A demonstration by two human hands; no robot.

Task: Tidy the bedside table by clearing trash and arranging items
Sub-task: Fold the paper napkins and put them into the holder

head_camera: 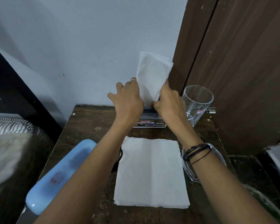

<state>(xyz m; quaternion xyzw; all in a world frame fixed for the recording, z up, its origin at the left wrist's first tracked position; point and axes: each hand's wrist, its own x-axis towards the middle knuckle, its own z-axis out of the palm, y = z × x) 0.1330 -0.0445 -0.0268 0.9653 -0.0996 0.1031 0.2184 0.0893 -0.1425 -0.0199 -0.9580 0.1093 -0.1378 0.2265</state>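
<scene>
The dark, scuffed tabletop [90,126] carries everything. Nearest the person lies a flat stack of white napkins [150,172], squared up, apparently waiting its turn. At the left edge rests a blue case [58,177]; at the right stands an empty glass mug [196,102]. At the back, against the wall, a small holder [149,122] takes an upright bundle of napkins [152,78]. Left hand [128,101] and right hand [168,101] each have a closed grip on the bundle's sides, likely to seat it straight.

Soft, even indoor light; faint shadows on the wall [87,46]. Wide-angle bending at edges, and blurred lower-left corner.
</scene>
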